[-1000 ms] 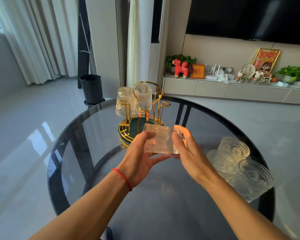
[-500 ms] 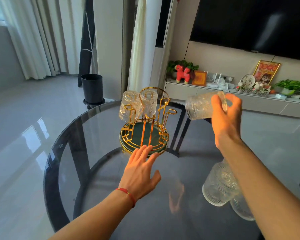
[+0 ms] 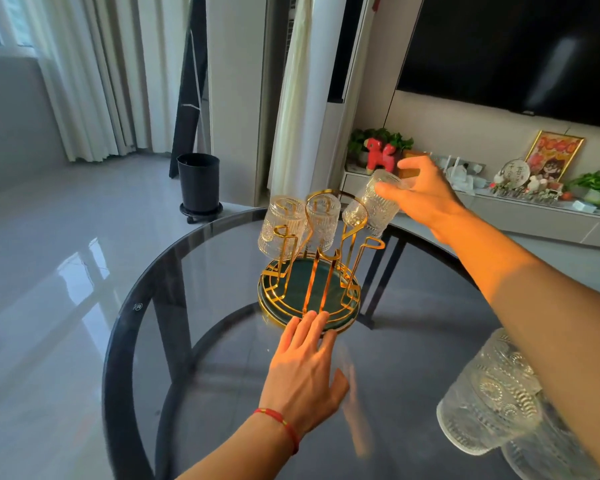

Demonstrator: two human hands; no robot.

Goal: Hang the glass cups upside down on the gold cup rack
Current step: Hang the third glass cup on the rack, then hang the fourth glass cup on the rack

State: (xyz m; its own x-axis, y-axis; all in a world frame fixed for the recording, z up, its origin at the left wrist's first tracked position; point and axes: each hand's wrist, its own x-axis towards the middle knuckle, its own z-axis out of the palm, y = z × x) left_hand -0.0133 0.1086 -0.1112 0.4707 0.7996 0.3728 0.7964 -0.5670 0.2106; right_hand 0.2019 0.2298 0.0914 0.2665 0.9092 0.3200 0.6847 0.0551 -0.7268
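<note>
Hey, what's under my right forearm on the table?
Patterned glass cups stand clustered under the right forearm. The arm covers part of the cluster, so their number can't be told.

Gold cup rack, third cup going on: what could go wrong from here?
1. The right hand holds the tilted glass cup by its base, mouth near a peg; a miss could knock it against the hung cup beside it.
2. The gold cup rack is steadied only by left hand fingertips at its rim; a push might slide it on the glass table.
3. The right forearm passes above the waiting cups.
</note>
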